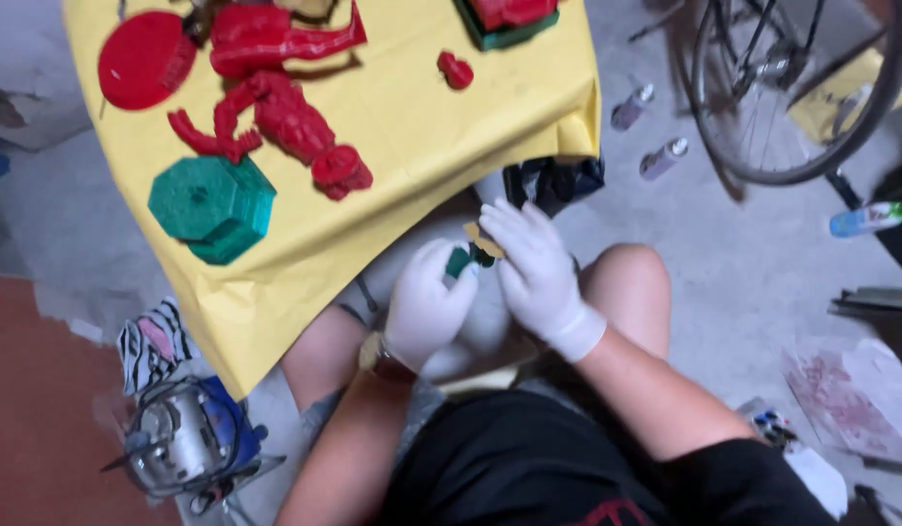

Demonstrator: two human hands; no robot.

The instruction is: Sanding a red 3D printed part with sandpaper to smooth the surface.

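Both of my hands wear white gloves and meet above my knees, just below the edge of a yellow-covered table (412, 127). My left hand (426, 302) is closed around a small green piece (459, 261). My right hand (537, 268) pinches a small tan scrap, perhaps sandpaper (484, 239), against that piece. On the yellow cover lie a red figure (285, 127), a second red figure (270, 37), a red disc (144, 58), a small red lump (456, 70) and a green hexagonal base (212, 206).
A green tray with red parts (504, 19) sits at the table's far edge. A bicycle wheel (792, 88) stands at the right, with small bottles (646, 122) on the grey floor. A power tool (188, 438) lies at the lower left. Stained paper (850, 390) lies at the right.
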